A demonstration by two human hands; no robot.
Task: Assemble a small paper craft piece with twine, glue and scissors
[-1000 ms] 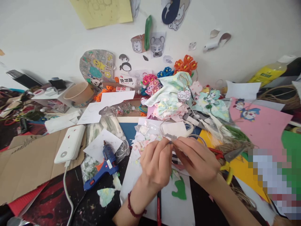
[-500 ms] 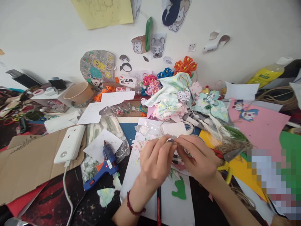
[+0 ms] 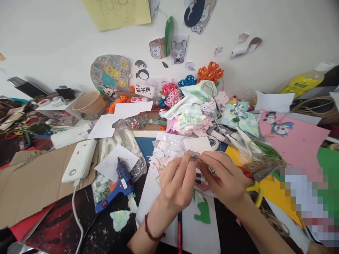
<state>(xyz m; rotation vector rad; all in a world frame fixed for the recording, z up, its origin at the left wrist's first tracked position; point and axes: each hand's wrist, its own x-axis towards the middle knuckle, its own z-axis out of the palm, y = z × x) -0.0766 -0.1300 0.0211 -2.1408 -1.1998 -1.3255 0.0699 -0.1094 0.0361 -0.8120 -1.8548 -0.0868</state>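
My left hand (image 3: 177, 180), with a dark red bracelet at the wrist, has its fingers pinched around one end of a small greyish piece (image 3: 194, 157). From the other side, the fingertips of my right hand (image 3: 222, 174) close on the same piece. Most of it is hidden by the fingers, so its shape cannot be made out. Both hands are raised over a white sheet (image 3: 196, 233), on which lie a green cut-out (image 3: 203, 211) and a red and black pen (image 3: 179, 229). Paper and fabric scraps (image 3: 159, 151) lie just beyond my left hand.
A blue glue gun (image 3: 123, 183) and a white power bank (image 3: 79, 160) with a cable lie left of my hands. Scissors (image 3: 267, 173) and twine are close on the right. Fabric pouches (image 3: 194, 106) and crocheted flowers stand behind, against the wall.
The whole view has shifted slightly. My fingers have moved a little around the small piece, and both hands still hold it.
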